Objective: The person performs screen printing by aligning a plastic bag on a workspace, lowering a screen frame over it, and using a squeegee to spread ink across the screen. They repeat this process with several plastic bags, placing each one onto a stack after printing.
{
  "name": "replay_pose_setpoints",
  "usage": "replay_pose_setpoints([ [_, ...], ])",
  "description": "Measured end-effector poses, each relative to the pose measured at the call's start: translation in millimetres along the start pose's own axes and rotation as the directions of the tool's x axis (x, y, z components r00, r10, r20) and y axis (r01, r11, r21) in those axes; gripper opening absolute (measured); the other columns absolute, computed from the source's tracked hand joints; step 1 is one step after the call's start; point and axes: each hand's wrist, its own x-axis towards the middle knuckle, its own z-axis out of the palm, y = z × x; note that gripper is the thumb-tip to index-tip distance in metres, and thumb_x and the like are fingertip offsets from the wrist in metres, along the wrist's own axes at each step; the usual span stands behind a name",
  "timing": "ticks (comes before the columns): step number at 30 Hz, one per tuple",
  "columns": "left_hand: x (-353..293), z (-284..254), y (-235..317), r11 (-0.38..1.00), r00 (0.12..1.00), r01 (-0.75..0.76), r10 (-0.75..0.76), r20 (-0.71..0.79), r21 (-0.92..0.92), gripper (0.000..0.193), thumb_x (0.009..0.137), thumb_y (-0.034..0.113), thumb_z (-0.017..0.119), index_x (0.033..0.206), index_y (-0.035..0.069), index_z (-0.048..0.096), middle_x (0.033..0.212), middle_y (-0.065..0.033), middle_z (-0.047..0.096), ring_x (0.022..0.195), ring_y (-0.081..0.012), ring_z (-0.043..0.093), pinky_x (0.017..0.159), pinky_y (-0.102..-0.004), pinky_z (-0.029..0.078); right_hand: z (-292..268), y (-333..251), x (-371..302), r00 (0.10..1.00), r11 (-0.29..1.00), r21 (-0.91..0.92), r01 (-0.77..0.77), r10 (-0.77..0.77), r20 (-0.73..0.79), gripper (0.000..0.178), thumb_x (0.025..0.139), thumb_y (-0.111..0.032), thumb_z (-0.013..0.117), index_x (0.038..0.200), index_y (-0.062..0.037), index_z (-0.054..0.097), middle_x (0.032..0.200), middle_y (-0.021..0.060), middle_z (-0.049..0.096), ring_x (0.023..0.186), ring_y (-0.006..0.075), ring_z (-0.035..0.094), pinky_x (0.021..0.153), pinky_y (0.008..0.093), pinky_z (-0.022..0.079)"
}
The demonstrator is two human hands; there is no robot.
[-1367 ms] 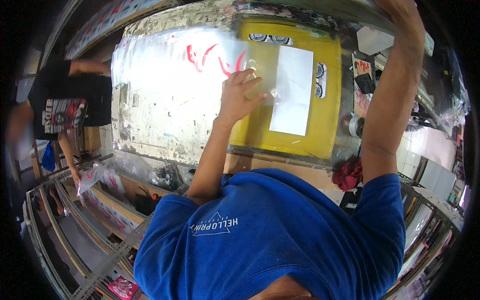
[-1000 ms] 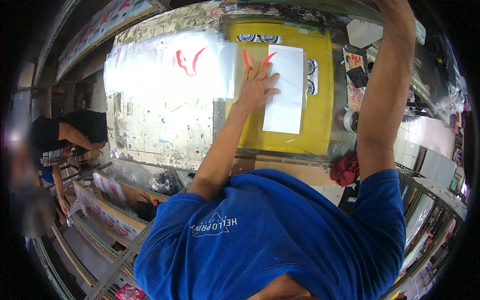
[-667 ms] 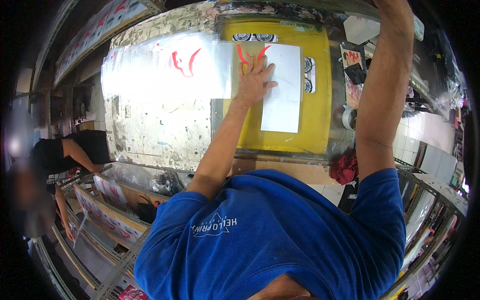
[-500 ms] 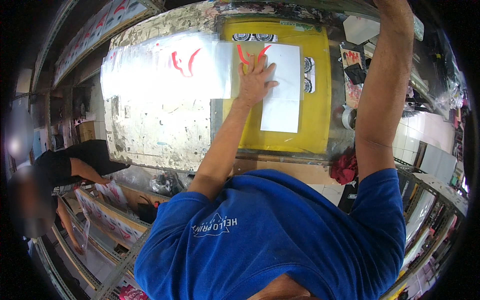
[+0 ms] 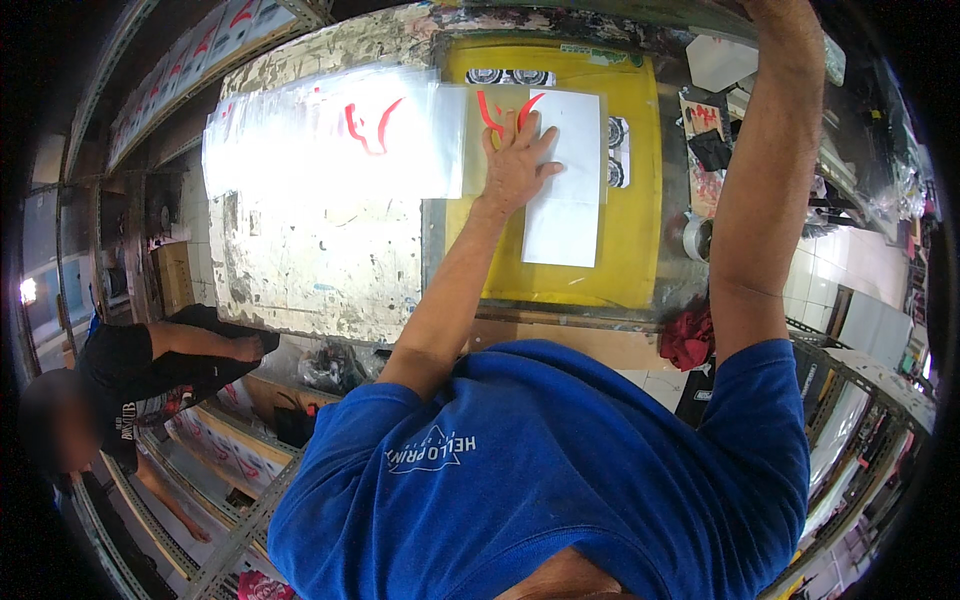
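My left hand (image 5: pixel 513 175) lies with spread fingers on a clear plastic sheet with a red curved print (image 5: pixel 485 108). A white strip of paper (image 5: pixel 562 220) is by its fingers and partly covered by them. Both rest on a yellow board (image 5: pixel 625 260). Black-and-white round printed pictures (image 5: pixel 618 165) show at the board's right and upper edges. My right arm reaches up to the top edge, where only the wrist end of my right hand (image 5: pixel 785 8) shows; its fingers are out of sight.
A stack of clear sheets (image 5: pixel 300 150) with red prints glares on the paint-worn tabletop (image 5: pixel 320 260) to the left. Near the board's right side are a tape roll (image 5: pixel 697 238) and a dark red cloth (image 5: pixel 688 338). A co-worker in black (image 5: pixel 120 370) bends beside shelves at lower left.
My left hand has shifted very slightly right and stays spread on the sheet. My right arm is almost unmoved. At lower left the co-worker has moved, one arm now stretched across the body.
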Motion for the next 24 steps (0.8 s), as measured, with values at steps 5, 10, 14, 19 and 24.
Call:
replay_pose_setpoints([
  [5,2,-5,0,1.000,1.000,-0.017,0.018,-0.026,0.024,0.061,0.087,0.048,0.067,0.140,0.020,0.055,0.153,-0.0115,0.039,0.146,-0.0393,0.022,0.110,-0.0648,0.014,7,-1,3,0.993,0.996,0.052,0.077,-0.072,-0.090,0.038,0.080,-0.024,0.060,0.110,-0.0052,0.075,0.098,0.0162,0.075,0.078,0.0240,0.067,0.074,0.0328,0.053],
  [10,8,-58,24,0.962,0.904,-0.048,-0.073,-0.422,-0.268,0.076,0.081,0.035,0.077,0.145,0.007,0.046,0.142,-0.0143,0.048,0.131,-0.0328,0.044,0.105,-0.0527,0.031,11,4,-15,0.999,0.997,-0.081,0.000,-0.003,-0.037,0.044,0.076,-0.025,0.060,0.113,-0.0052,0.074,0.091,0.0148,0.074,0.074,0.0218,0.066,0.071,0.0324,0.052],
  [14,-9,-135,44,0.444,0.714,-0.345,-0.448,-0.538,-0.827,0.101,0.073,0.021,0.085,0.152,-0.003,0.027,0.127,-0.0139,0.057,0.109,-0.0229,0.059,0.093,-0.0331,0.044,5,-31,-61,0.997,0.995,0.071,-0.065,0.061,0.050,0.046,0.074,-0.019,0.067,0.120,-0.0134,0.070,0.089,0.0126,0.069,0.074,0.0259,0.061,0.071,0.0354,0.049],
  [19,-69,-152,50,0.238,0.690,-0.067,-0.690,-0.218,-0.969,0.085,0.063,0.008,0.093,0.133,-0.005,0.046,0.117,-0.0144,0.062,0.109,-0.0224,0.060,0.098,-0.0370,0.048,51,-56,-155,0.999,1.000,0.014,0.025,-0.025,0.020,0.046,0.078,-0.022,0.073,0.123,-0.0275,0.069,0.083,0.0069,0.061,0.074,0.0270,0.058,0.069,0.0396,0.044],
  [24,-147,-69,3,0.409,0.780,0.148,-0.608,-0.148,-0.901,0.096,0.055,0.013,0.097,0.133,-0.008,0.046,0.121,-0.0171,0.061,0.113,-0.0247,0.059,0.103,-0.0390,0.046,103,-59,-220,0.963,0.977,0.135,-0.165,0.130,0.235,0.048,0.078,-0.024,0.074,0.126,-0.0267,0.066,0.085,0.0067,0.062,0.082,0.0266,0.061,0.073,0.0404,0.043],
])
